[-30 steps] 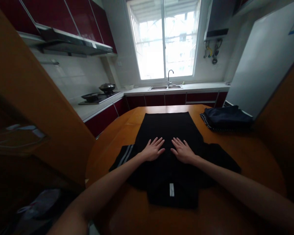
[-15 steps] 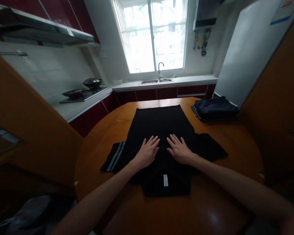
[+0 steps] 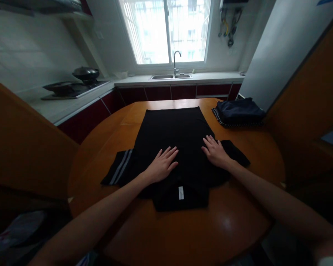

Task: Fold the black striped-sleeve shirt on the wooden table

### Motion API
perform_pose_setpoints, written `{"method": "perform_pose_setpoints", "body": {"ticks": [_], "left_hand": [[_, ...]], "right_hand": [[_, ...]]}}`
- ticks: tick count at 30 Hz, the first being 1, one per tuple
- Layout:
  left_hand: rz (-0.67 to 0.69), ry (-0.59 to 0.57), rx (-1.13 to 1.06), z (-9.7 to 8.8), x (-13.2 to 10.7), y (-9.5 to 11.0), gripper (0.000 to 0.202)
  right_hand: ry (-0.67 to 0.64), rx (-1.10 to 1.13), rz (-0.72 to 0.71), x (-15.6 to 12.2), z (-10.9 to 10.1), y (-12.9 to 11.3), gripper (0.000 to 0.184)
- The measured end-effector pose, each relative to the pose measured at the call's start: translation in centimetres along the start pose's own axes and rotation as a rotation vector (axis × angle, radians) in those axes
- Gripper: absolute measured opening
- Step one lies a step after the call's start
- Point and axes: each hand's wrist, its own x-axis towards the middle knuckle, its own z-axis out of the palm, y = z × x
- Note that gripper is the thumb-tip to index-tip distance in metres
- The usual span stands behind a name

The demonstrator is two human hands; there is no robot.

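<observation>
A black short-sleeved shirt (image 3: pixel 172 129) lies spread flat on the wooden table (image 3: pixel 100 142), its collar towards me and its hem towards the window. Two grey stripes cross the sleeve on the left, and a white label (image 3: pixel 181 193) shows inside the collar. My left hand (image 3: pixel 161 165) rests palm down on the middle of the shirt, fingers stretched out. Farther right, near the shirt's side edge and the right sleeve, my right hand (image 3: pixel 215 151) lies flat with its fingers apart. Neither hand grips the cloth.
A stack of folded dark clothes (image 3: pixel 238 112) sits at the table's far right. Behind the table run a counter with a sink (image 3: pixel 170 77) and a stove (image 3: pixel 80 88) bearing pans. A fridge (image 3: pixel 283 48) stands at the right.
My right hand has slid over the shirt to the right, away from my left hand, which stays near the middle. The camera view has tilted down a little.
</observation>
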Motion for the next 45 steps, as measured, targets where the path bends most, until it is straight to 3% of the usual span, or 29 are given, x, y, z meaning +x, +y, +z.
{"method": "perform_pose_setpoints", "body": {"ticks": [5, 12, 17, 20, 23, 28, 34, 39, 42, 45], "left_hand": [[0.098, 0.058, -0.128, -1.0, -0.3, 1.4, 0.053], [0.434, 0.098, -0.246, -3.3, -2.1, 4.6, 0.04], [0.505, 0.073, -0.19, -3.4, -2.7, 5.0, 0.031], [0.509, 0.121, -0.08, -3.3, -3.1, 6.5, 0.029], [0.558, 0.177, 0.04, -2.9, -3.5, 9.1, 0.031], [0.625, 0.156, 0.202, -1.3, -3.0, 12.5, 0.027], [0.642, 0.201, -0.007, 0.3, -2.9, 11.2, 0.024], [0.679, 0.088, -0.107, 0.3, -3.1, 10.4, 0.024], [0.644, 0.049, -0.153, 0.1, -3.3, 10.6, 0.042], [0.627, -0.053, -0.188, 0.0, -3.4, 10.7, 0.061]], "right_hand": [[0.174, 0.17, -0.19, -0.7, -1.5, -1.7, 0.043], [0.011, 0.137, -0.476, -3.4, 1.0, -4.1, 0.043], [0.053, 0.186, -0.587, -5.2, -0.8, -3.3, 0.029], [0.048, 0.193, -0.622, -7.3, -2.4, -1.9, 0.022], [0.054, 0.181, -0.607, -9.5, -3.3, 0.2, 0.019], [0.054, 0.18, -0.495, -11.5, -3.3, 3.1, 0.027], [0.031, 0.168, -0.313, -11.4, -2.4, 4.0, 0.053], [0.017, 0.117, -0.242, -11.3, -1.8, 4.6, 0.065], [0.078, 0.071, -0.192, -11.4, -2.1, 4.4, 0.062], [0.168, 0.044, -0.176, -10.9, -2.7, 2.5, 0.056]]}}
